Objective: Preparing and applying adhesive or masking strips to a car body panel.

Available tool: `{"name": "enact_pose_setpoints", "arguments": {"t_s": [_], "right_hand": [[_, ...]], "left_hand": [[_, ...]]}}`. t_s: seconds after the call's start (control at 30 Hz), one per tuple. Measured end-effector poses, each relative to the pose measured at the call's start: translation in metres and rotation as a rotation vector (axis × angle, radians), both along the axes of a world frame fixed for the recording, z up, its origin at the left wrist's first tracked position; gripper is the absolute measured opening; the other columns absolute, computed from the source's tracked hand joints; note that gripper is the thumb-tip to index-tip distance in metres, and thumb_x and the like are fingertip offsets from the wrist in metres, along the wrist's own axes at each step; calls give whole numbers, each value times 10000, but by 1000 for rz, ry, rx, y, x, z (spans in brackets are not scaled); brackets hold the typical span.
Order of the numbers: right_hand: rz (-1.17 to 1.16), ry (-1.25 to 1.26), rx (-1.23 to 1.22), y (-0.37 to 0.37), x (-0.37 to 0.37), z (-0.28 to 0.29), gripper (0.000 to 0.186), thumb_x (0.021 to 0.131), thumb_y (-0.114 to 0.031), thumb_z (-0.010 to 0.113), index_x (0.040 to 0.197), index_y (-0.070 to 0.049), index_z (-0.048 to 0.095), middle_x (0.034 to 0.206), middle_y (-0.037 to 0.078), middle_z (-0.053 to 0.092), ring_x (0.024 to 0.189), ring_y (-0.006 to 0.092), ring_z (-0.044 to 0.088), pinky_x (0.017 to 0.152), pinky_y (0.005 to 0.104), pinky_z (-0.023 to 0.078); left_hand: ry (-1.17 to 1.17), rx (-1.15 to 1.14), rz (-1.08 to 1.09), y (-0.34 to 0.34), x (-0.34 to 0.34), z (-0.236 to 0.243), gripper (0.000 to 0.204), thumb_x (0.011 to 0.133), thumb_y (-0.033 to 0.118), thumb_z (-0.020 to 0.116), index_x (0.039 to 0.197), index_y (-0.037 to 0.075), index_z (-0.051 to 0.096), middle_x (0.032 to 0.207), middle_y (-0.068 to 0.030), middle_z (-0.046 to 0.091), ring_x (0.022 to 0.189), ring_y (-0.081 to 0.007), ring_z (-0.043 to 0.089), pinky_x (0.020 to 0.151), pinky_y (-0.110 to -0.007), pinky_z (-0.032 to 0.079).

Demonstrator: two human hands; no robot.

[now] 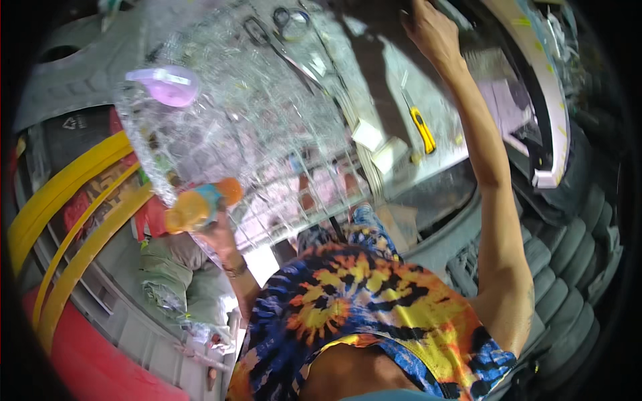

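Observation:
My left hand (218, 232) is closed on an orange-and-blue object (188, 214), its exact kind unclear, at the near left corner of a mottled grey worktop (237, 127) with a grid along its near edge. My right hand (431, 30) reaches to the far top right, its fingers curled over something in shadow that I cannot make out. Below it lie a yellow-handled tool (422, 129) and two small white blocks (366, 135). Long dark tools (284, 60) lie at the back, and a translucent lilac object (173, 90) rests at the left.
Yellow curved bars (60, 187) and a red panel (87, 347) are at the left, beside greenish cloth (167, 274). A pale curved strip (548, 154) and dark grey ribbed pieces (562, 267) fill the right side.

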State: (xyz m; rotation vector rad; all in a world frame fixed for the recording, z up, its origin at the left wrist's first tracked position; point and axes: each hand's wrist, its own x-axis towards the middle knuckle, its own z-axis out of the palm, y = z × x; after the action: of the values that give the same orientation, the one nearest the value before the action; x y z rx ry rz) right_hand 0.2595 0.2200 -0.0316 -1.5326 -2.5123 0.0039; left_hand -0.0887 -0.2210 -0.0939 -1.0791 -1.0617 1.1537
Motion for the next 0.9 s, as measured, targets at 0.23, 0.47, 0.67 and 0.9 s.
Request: {"name": "enact_pose_setpoints", "arguments": {"t_s": [0.23, 0.47, 0.67, 0.9], "right_hand": [[-152, 157, -558, -128, 65, -78, 428, 893, -317, 595, 1269, -112, 599, 1033, 166, 684, 947, 373, 647, 813, 457, 518], [-569, 459, -437, -282, 129, -97, 521, 841, -135, 669, 1329, -51, 507, 1056, 169, 618, 955, 330, 619, 844, 397, 497], [-382, 43, -414, -284, 124, -152, 640, 778, -99, 708, 1370, -97, 465, 1088, 144, 580, 1015, 354, 549, 856, 446, 465], [-563, 953, -671, -268, 73, -111, 417, 873, -78, 662, 1285, -60, 594, 1041, 54, 586, 958, 141, 597, 845, 278, 494]], "left_hand": [[-2832, 1100, 227, 28, -15, -9, 663, 736, 91, 838, 1291, -50, 503, 1284, -194, 564, 1093, -289, 589, 985, -409, 474], [-2701, 726, 402, 35, 23, 0, 633, 741, 23, 825, 1274, -55, 493, 1236, -154, 593, 1059, -241, 600, 951, -377, 492], [-3168, 656, 363, 69, 71, -33, 573, 705, -1, 837, 1207, -27, 561, 1160, -86, 629, 1084, -194, 601, 939, -353, 503], [-2868, 16, 57, 115, 94, -41, 617, 684, 127, 861, 1210, 51, 548, 1127, -150, 642, 1038, -318, 637, 899, -386, 512]]}}
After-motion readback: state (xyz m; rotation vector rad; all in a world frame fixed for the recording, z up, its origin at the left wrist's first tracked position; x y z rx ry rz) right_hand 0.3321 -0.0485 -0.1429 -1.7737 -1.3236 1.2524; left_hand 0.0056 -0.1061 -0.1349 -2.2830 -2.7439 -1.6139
